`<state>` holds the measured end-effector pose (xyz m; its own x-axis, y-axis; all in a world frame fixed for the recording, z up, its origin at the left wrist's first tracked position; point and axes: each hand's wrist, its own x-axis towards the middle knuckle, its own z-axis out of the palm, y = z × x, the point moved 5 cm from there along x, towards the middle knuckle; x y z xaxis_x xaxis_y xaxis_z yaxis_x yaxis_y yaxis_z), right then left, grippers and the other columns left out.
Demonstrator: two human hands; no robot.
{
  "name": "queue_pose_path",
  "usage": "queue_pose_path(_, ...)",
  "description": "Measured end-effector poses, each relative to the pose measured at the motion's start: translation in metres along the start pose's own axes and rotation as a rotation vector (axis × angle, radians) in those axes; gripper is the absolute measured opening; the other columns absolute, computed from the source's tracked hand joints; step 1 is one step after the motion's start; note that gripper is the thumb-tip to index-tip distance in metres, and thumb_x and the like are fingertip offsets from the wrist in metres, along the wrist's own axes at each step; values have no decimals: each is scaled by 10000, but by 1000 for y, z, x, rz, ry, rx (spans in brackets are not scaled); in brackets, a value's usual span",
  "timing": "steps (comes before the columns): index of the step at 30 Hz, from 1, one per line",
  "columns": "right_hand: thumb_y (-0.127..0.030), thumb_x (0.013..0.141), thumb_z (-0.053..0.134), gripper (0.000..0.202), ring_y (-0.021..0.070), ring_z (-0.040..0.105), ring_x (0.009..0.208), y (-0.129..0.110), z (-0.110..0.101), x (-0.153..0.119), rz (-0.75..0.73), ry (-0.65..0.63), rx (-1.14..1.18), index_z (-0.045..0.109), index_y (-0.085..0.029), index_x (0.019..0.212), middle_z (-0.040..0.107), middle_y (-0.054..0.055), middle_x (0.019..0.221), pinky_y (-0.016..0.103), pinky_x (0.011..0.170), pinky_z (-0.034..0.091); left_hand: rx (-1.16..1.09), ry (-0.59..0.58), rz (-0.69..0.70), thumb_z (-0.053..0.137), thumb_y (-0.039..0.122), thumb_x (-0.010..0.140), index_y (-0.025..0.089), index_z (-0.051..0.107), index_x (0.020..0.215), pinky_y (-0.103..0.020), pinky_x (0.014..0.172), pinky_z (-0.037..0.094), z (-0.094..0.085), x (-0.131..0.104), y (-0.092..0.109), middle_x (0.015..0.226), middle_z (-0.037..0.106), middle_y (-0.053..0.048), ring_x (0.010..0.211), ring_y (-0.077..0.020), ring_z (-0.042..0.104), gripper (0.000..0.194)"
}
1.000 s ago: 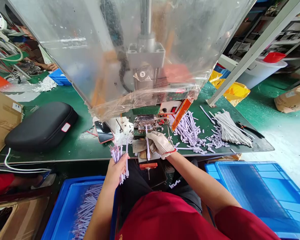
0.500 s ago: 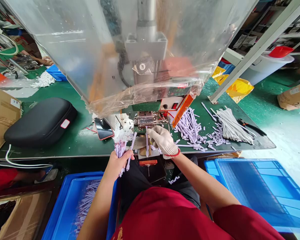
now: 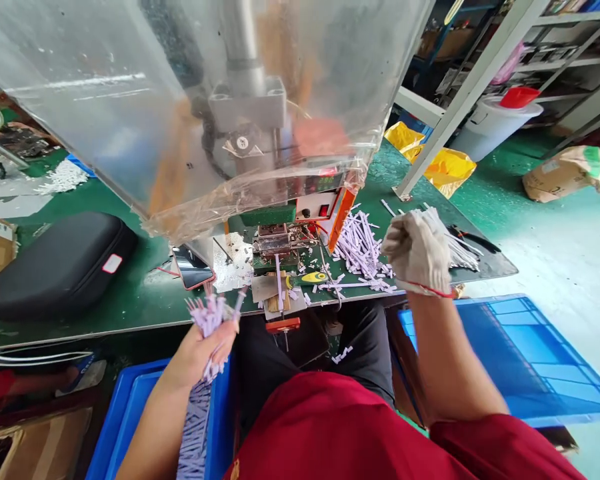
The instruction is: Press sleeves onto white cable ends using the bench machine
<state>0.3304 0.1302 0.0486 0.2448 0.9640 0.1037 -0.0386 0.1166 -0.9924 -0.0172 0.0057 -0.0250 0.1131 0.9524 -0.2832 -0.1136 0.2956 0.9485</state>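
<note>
White-gloved, my right hand had let go of the lavender strip, seemingly seated in the machine left of those curled fingers, their grip unclear, while my left hand clutched more strips.

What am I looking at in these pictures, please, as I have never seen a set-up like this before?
All the pictures come from one camera worn on a person's head, looking forward and down, so the two hands are the wearer's own. The bare left hand grips a bundle of pale strips. The right hand, in a pale glove, is raised beside a pile of strips on the green table; I cannot tell whether it holds anything. Ahead stands a machine, mostly behind a clear cover, with a single strip sticking out at its front. A phone and a black case lie to the left.
</note>
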Motion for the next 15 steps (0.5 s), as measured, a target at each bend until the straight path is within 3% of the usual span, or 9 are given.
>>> queue_pose_path(2, -427, 862, 590, 232, 121, 564, 543, 12, -21, 4, 25, -174, -367, 672, -212, 883, 649, 21, 715, 236, 517, 462, -118, 80, 35, 720, 403, 828, 192, 655, 879, -239, 487, 400, -11, 6, -3, 454, 475, 54, 438, -119, 468, 227)
queue_pose_path(4, -345, 870, 577, 219, 169, 636, 662, 37, -25, -7, -17, -413, -829, 723, -228, 983, 701, 39, 826, 273, 623, 482, -194, 105, 25, 769, 362, 783, 197, 622, 927, -246, 550, 454, -8, 20, -7, 575, 567, 35, 535, -133, 563, 264)
queue_pose_path(6, -328, 884, 569, 258, 218, 665, 787, 65, -17, -23, -167, -572, -1193, 729, -243, 1067, 710, 64, 935, 298, 692, 469, -245, 105, -6, 794, 368, 754, 193, 586, 887, -221, 514, 423, 7, 37, -13, 577, 535, 57, 488, -97, 511, 303)
queue_pose_path(8, -344, 922, 527, 279, 244, 666, 849, 84, -7, -33, -300, -621, -1388, 722, -237, 1091, 691, 93, 1004, 309, 700, 452, -220, 115, -13, 787, 408, 759, 191, 572, 867, -192, 436, 331, 25, 54, -16, 478, 398, 113, 388, -56, 346, 324)
queue_pose_path(11, -348, 954, 478, 281, 235, 662, 856, 89, -1, -36, -325, -579, -1433, 724, -217, 988, 676, 106, 1008, 296, 680, 438, -24, 161, 23, 755, 464, 772, 187, 596, 938, -190, 378, 246, 47, 74, -18, 422, 303, 145, 346, -55, 247, 360)
queue_pose_path(15, -329, 904, 549, 174, 198, 665, 850, 60, -2, -37, -220, -489, -1104, 682, -219, 926, 703, 60, 944, 272, 731, 466, 175, 257, 21, 732, 509, 760, 180, 602, 773, -209, 358, 279, 54, 89, -19, 406, 351, 111, 339, -76, 328, 354)
